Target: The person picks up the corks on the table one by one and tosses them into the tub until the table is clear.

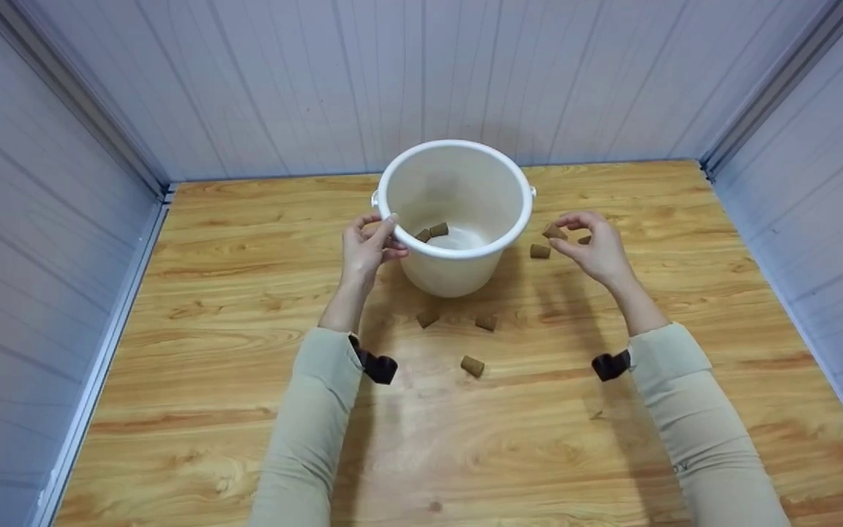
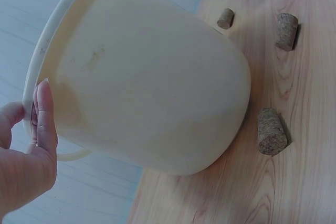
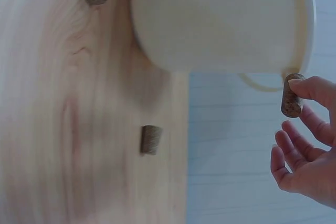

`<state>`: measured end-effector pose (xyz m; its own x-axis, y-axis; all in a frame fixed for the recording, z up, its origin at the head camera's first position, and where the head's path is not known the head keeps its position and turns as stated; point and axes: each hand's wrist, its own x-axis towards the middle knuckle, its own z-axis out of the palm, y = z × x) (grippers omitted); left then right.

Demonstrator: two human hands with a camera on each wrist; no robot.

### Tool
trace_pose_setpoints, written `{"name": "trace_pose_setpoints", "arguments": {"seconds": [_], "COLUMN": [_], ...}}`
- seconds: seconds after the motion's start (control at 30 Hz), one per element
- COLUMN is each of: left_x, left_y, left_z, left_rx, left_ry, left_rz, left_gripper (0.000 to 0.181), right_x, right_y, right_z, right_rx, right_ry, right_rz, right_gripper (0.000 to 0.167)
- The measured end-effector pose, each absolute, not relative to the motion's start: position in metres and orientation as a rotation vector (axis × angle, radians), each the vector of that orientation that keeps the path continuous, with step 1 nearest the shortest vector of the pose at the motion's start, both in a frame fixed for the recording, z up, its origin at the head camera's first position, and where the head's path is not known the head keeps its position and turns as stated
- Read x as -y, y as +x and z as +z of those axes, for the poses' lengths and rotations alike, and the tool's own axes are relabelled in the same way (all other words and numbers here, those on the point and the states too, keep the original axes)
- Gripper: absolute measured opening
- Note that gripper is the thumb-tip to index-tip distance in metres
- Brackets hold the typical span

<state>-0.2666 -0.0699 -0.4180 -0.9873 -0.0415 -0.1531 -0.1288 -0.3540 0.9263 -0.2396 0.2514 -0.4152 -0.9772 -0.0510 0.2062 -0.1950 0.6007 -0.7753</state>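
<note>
Pale sleeves (image 1: 707,432) cross the wood-grain surface (image 1: 187,395). Beyond, three corks (image 1: 473,366) lie before a white bucket (image 1: 451,278). The left hand (image 1: 366,252) grips its rim (image 1: 458,253); the right hand (image 1: 601,252) pinches another cork (image 1: 555,232) between thumb and finger. The bucket, two corks (image 1: 438,229) inside, stands near the surface's back edge.

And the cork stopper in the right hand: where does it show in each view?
Head: the cork stopper is right of centre, pinched in the right hand.
Left wrist: not in it.
Right wrist: toward the right edge, about mid-height, held by the fingertips.
Shared landmark: the white bucket, in all three views.
</note>
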Motion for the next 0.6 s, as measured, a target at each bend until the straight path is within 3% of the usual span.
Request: {"name": "trace_pose_setpoints", "arguments": {"seconds": [0.53, 0.6], "left_x": [0.07, 0.072], "left_y": [-0.267, -0.276], "left_z": [-0.418, -0.433], "left_rx": [-1.793, -1.773], "left_ry": [-0.268, -0.244], "left_rz": [2.519, 2.534], "left_gripper": [0.028, 0.03], "right_x": [-0.201, -0.191], "right_y": [-0.246, -0.243], "right_z": [-0.373, -0.366], "right_rx": [2.534, 2.517], "right_ry": [0.354, 0.379], "right_rz": [1.435, 1.458], "right_gripper": [0.028, 0.027]}}
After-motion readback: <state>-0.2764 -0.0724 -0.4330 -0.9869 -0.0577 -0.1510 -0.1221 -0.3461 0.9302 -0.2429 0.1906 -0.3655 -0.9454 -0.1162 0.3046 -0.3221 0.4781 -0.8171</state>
